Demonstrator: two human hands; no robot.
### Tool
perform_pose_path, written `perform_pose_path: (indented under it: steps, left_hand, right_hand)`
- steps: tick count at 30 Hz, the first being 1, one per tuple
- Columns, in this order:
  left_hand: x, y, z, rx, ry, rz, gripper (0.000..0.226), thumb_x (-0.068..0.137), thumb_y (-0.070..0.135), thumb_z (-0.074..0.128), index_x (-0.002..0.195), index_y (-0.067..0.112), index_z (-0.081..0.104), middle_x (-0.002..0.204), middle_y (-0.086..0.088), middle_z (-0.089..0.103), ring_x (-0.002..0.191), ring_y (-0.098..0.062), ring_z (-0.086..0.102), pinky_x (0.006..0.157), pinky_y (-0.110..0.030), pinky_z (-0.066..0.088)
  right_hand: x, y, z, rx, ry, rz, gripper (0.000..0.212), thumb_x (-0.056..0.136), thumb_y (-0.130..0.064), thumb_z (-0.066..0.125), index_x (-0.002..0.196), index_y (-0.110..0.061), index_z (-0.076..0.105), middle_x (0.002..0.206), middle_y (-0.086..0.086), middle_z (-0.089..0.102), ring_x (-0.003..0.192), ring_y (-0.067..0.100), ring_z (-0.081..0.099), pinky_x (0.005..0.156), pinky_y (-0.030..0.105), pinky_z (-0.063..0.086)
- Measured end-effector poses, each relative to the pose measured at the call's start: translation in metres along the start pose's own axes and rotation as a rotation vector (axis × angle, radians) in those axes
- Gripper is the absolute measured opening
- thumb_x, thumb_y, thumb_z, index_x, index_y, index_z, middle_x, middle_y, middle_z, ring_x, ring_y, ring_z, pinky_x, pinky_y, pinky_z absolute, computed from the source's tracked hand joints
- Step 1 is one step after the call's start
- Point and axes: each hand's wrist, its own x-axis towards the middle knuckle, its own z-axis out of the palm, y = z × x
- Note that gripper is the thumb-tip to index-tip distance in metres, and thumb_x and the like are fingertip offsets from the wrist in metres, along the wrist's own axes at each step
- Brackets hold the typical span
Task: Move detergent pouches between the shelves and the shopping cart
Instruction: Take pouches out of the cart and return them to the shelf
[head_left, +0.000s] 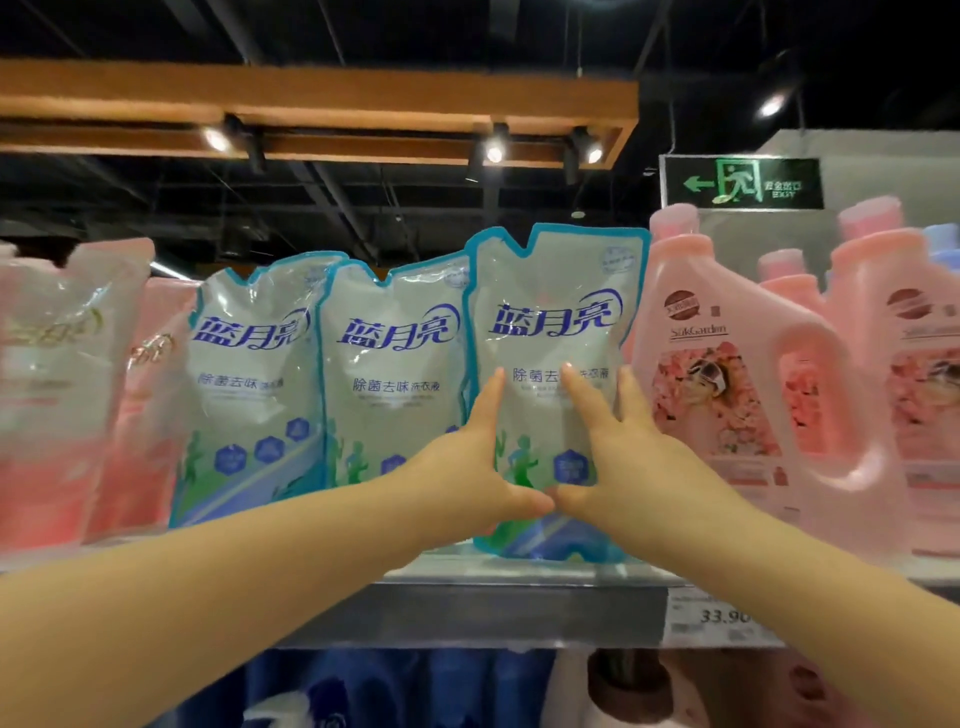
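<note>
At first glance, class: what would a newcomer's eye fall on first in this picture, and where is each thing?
The left hand and right hand press straight fingers on the rightmost blue-and-white pouch, centre frame, thumbs nearly meeting low on it. Its top sits higher than the matching pouch on its left, both on the shelf. Big pink jugs crowd the right, below a green exit sign.

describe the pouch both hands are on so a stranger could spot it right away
On the shelf, three blue-and-white pouches stand in a row between pink pouches and pink jugs. The wanted pouch is the rightmost, next to a jug. It alone sits forward and higher than the other two, with the left hand and right hand on its front.
</note>
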Motion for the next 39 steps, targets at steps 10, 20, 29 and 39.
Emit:
perform_pose_path:
  steps: [10,20,29,39]
  left_hand:
    - [0.01,-0.009,0.006,0.092,-0.035,-0.045,0.098,0.083,0.033,0.063,0.143,0.046,-0.013,0.114,-0.001,0.049,0.088,-0.011,0.048,0.068,-0.014,0.038]
    - [0.018,-0.016,-0.002,0.353,-0.081,0.073,0.087,0.089,0.029,0.053,0.147,0.034,-0.012,0.096,0.0,0.055,0.085,-0.012,0.054,0.075,-0.025,0.048]
    - [0.035,-0.051,-0.026,1.327,0.245,0.768,0.016,0.061,0.023,0.081,0.074,0.022,0.072,0.075,0.007,0.068,0.078,-0.021,0.064,0.069,-0.032,0.052]
    - [0.038,-0.037,-0.041,1.624,-0.256,0.546,0.044,0.093,0.051,0.038,0.135,0.041,0.042,0.151,0.016,0.028,0.145,-0.015,0.009,0.114,-0.055,0.003]
  right_hand:
    - [0.019,0.001,0.013,0.081,-0.052,0.069,0.102,0.083,-0.038,0.067,0.145,-0.042,-0.014,0.155,0.006,-0.025,0.131,0.033,0.043,0.103,0.037,0.042]
    - [0.028,0.007,0.022,0.037,-0.004,0.081,0.1,0.084,-0.039,0.066,0.145,-0.042,-0.012,0.155,0.007,-0.022,0.127,0.034,0.046,0.098,0.037,0.043]
    - [0.025,0.005,0.023,-0.042,0.06,0.058,0.097,0.084,-0.042,0.066,0.148,-0.037,-0.007,0.157,0.009,-0.011,0.139,0.038,0.022,0.11,0.043,0.028]
    - [0.018,0.005,0.024,-0.068,0.076,0.039,0.1,0.08,-0.043,0.069,0.148,-0.038,-0.003,0.157,0.005,-0.013,0.14,0.038,0.019,0.111,0.045,0.025]
